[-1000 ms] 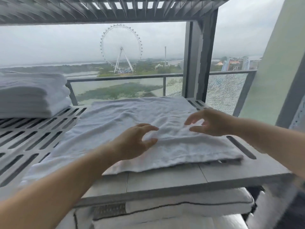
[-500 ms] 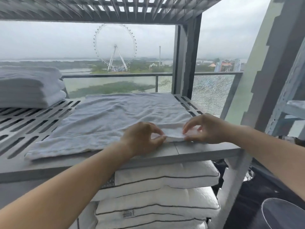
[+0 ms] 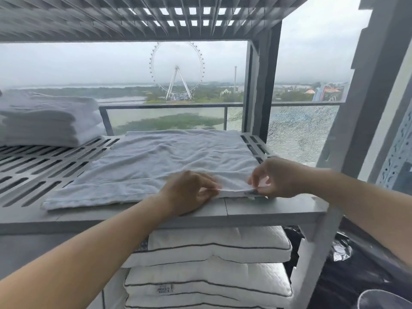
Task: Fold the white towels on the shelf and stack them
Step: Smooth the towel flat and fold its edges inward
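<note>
A white towel (image 3: 160,168) lies spread flat on the grey slotted shelf (image 3: 33,172), its near edge along the shelf's front. My left hand (image 3: 189,192) pinches that near edge close to the right end. My right hand (image 3: 276,177) pinches the towel's near right corner, lifted slightly off the shelf. At the far left of the shelf sits a stack of folded white towels (image 3: 49,121).
Several white pillows (image 3: 207,264) with dark piping are stacked on the level below. A shelf upright (image 3: 263,85) stands at the back right, another slotted shelf overhead. Behind is a glass railing and a window view. A dark round container (image 3: 383,299) is at the bottom right.
Both hands drew back from the middle of the towel to its near edge and closed on it. The right corner is now slightly raised.
</note>
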